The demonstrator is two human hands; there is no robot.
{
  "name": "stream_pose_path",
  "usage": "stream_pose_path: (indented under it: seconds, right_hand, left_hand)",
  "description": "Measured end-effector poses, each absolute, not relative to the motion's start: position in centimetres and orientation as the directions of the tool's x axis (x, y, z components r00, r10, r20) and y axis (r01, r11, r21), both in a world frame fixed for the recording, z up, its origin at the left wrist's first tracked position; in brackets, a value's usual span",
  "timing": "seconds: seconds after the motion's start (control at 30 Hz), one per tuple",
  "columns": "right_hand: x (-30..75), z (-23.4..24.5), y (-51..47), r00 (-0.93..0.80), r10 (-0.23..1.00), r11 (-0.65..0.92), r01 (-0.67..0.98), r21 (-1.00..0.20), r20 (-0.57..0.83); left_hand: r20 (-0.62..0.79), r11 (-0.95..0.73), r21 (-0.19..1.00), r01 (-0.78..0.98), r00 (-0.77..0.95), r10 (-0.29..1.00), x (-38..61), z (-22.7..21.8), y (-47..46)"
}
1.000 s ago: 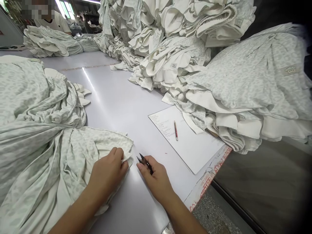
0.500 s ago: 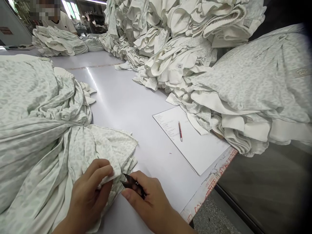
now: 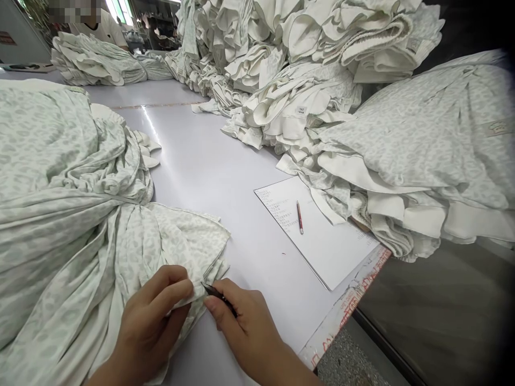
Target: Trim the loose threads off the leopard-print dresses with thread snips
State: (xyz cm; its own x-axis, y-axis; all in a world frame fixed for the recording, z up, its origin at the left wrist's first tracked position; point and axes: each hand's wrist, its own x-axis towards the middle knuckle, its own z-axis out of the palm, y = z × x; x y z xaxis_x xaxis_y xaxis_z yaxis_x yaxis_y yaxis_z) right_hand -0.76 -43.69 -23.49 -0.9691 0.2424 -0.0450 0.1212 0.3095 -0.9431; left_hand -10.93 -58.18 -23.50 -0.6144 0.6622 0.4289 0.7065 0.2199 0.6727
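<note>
Now | left hand (image 3: 155, 316) pinched on cloth (image 3: 177, 241) edge | right hand (image 3: 247, 335) closed round snips (image 3: 216, 292), tips at that edge beside left thumb | cloth looks soft, light, limp; best pinched taut at the hem

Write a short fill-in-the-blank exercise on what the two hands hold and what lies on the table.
1. The right hand holds ____-coloured thread snips against the fabric edge.
2. The left hand pinches the edge of the patterned fabric, which is heaped on the person's ____ side of the table.
3. The pen lying on the sheet of paper is ____ in colour.
Missing words: black; left; red.
</note>
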Motion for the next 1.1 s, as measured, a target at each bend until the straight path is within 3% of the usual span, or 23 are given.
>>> stream_pose_path:
  seconds: [0.3,0.6,0.7,0.83,1.0,1.1]
  right_hand:
    - [-1.2,-23.6,-43.5,-0.956,0.292,0.218,0.086,-0.972,-0.019]
    - [-2.6,-23.3,-44.2,-0.937,0.293,0.523,-0.009,-0.852,0.19]
    - [-2.6,-23.4,-44.2,-0.936,0.297,0.506,-0.015,-0.863,0.19]
    - [-2.3,-23.5,-43.7,-0.937,0.337,0.364,0.04,-0.931,0.091]
    - [-1.7,-23.9,-41.9,-0.896,0.443,0.198,0.121,-0.973,-0.022]
    - [-1.4,-24.5,-40.7,-0.868,0.49,0.111,0.149,-0.982,-0.076]
  left_hand:
    - [0.147,0.399,0.815,0.421,-0.815,0.56,-11.6,-23.0,-58.1]
    - [0.063,0.345,0.896,0.28,-0.848,0.526,-11.2,-22.3,-57.9]
    - [0.073,0.323,0.903,0.284,-0.841,0.536,-11.3,-22.1,-57.9]
    - [0.11,0.291,0.897,0.333,-0.806,0.581,-11.6,-22.0,-57.9]
    - [0.425,0.278,0.698,0.66,-0.694,0.582,-11.4,-21.6,-57.4]
    - [0.246,0.435,0.649,0.624,-0.714,0.656,-11.5,-20.6,-56.1]
